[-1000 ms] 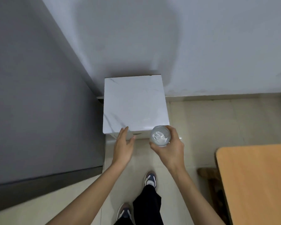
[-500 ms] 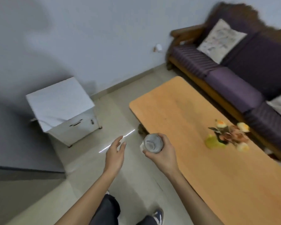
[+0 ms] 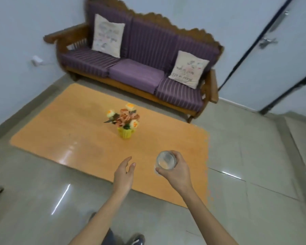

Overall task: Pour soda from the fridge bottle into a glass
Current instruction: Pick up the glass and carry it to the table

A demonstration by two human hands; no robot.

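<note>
My right hand (image 3: pixel 177 171) is wrapped around a clear glass (image 3: pixel 166 160), seen from above with its round mouth facing the camera, held over the near right part of an orange wooden table (image 3: pixel 74 138). My left hand (image 3: pixel 124 174) hovers to the left of the glass with fingers apart and nothing in it, above the table's near edge. No soda bottle or fridge is in view.
A yellow pot of artificial flowers (image 3: pixel 125 121) stands mid-table. Behind the table is a purple-cushioned wooden sofa (image 3: pixel 136 73) with two pale pillows. White doors (image 3: pixel 279 55) are at the right. Glossy tiled floor (image 3: pixel 254 156) surrounds the table.
My view has swung right from the white cabinet by the wall to the table and sofa. The glass stayed in my right hand and my left hand stayed open.
</note>
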